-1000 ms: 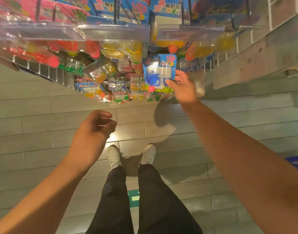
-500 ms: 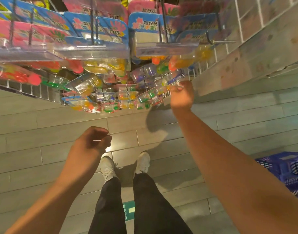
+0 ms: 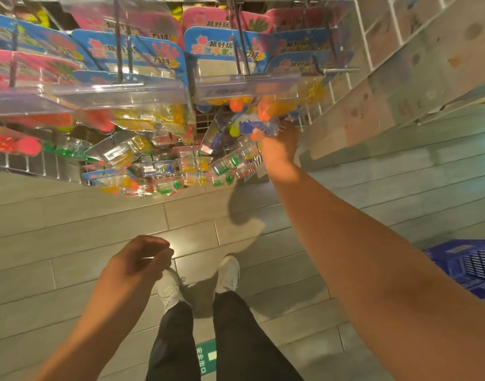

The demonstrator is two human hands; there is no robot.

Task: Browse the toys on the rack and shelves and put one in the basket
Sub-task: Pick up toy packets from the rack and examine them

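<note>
A: Floor [image 3: 70, 232] first — what are you standing on?

B: Grey plank-style tiles, laid in long rows, with a green floor sticker [image 3: 207, 357] between your legs. You have two white shoes [image 3: 229, 273] on, side by side. To your right, a pale speckled panel [image 3: 417, 67] runs away beside the wire rack [image 3: 373, 31].

A: And the stock?

B: Your rack carries blister-carded toys [image 3: 224, 48] on hooks, blue cards and pink cards overlapping (too many and too blurred to count honestly). Below them a wire shelf [image 3: 37, 163] holds a loose heap of clear packs with bright balls inside.

A: Your hands?

B: Two in view. Your right hand [image 3: 279, 145] is up at the rack's lower right, fingers curled round a clear toy pack [image 3: 256, 127] with blue inside, just under the hanging cards. Your left hand [image 3: 136, 268] hangs low over the floor, fingers loosely curled, nothing in it.

A: Baskets?

B: One blue basket [image 3: 466, 268], slotted sides, on the floor at your right edge, well apart from the pack you're holding.
</note>
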